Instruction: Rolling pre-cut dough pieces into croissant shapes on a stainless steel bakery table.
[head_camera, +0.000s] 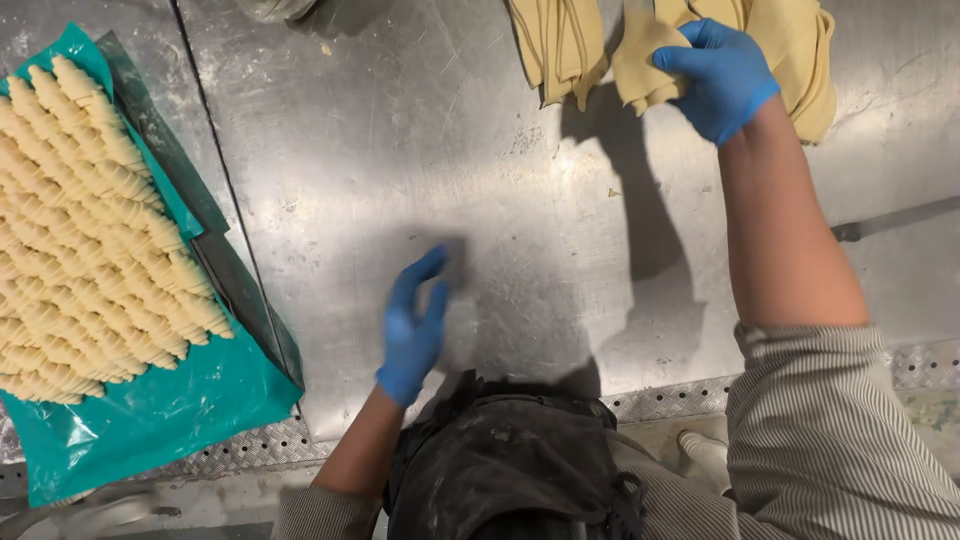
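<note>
Dough piece (645, 60) hangs lengthwise from right hand (715, 75), pointing nearward.

Blue gloves (722, 75), pale yellow dough (645, 60), teal sheet (150, 410).

Two gloved hands (415, 330), one teal tray (150, 420), dozens of rolled croissants (90, 230), several dough sheets (565, 45)

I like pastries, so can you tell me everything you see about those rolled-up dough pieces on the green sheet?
The rolled dough pieces are pale cream, unbaked-looking, each wound into a ridged crescent-like roll with tapered ends. They lie packed side by side in slanted rows, touching one another, on a teal plastic sheet over a dark tray at the left of the steel table. The picture's left edge cuts some off. Neither hand touches them.
</note>
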